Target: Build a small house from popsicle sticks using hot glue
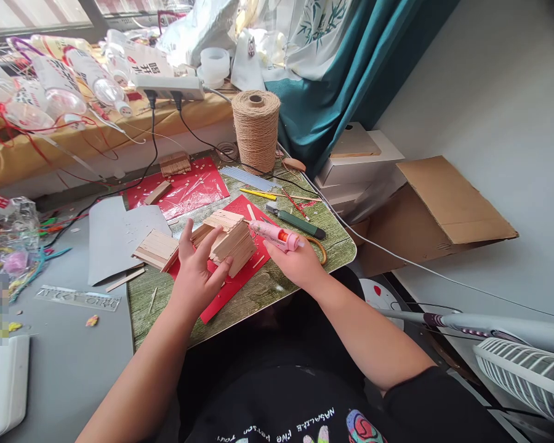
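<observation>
My right hand point(300, 263) hugs the glue gun point(273, 234) and my left hand point(194, 274) spreads wide at the box point(234, 247), likely light and stiff, best held by its sides.

Behind the wooden box point(234, 247), passage is blocked by the twine spool point(256, 136); in front, room is left on the tabletop point(253, 295).

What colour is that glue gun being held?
The glue gun is mostly pink, with some orange; the head view shows it.
</observation>
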`<state>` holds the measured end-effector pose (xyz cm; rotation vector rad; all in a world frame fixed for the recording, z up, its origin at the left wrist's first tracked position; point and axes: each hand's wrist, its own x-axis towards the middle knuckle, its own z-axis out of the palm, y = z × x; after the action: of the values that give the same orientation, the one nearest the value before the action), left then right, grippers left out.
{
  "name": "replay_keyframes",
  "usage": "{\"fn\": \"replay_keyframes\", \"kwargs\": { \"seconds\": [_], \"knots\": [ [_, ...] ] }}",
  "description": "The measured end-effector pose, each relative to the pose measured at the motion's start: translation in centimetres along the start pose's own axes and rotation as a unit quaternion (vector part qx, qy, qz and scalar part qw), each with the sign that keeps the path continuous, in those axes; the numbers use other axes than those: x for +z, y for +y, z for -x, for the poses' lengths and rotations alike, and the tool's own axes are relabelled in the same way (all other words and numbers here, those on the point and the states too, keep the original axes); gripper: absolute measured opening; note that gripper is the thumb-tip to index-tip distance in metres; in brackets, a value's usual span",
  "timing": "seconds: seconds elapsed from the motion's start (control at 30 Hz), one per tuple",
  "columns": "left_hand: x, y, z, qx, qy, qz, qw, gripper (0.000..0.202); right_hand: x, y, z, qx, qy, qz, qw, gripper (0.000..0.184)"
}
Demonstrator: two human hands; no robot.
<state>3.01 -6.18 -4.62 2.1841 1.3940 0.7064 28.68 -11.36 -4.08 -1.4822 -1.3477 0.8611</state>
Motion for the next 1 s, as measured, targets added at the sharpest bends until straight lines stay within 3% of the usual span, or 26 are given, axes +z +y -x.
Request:
{"fn": "replay_keyframes", "kwargs": {
  "seconds": [0.13, 0.47, 1.0],
  "knots": [
    [0.04, -0.04, 0.00, 0.000, 0.001, -0.002, 1.000, 0.061, 0.04, -0.12, -0.02, 0.005, -0.001, -0.003, 1.000, 0.038],
    [0.11, -0.25, -0.08, 0.010, 0.006, 0.002, 1.000, 0.063, 0.10, -0.25, 0.02, -0.050, -0.011, -0.010, 0.999, 0.028],
    [0.06, -0.11, -0.05, 0.002, 0.001, -0.002, 1.000, 0.064, 0.25, 0.09, 0.11, 0.003, 0.028, -0.005, 1.000, 0.027]
  ]
}}
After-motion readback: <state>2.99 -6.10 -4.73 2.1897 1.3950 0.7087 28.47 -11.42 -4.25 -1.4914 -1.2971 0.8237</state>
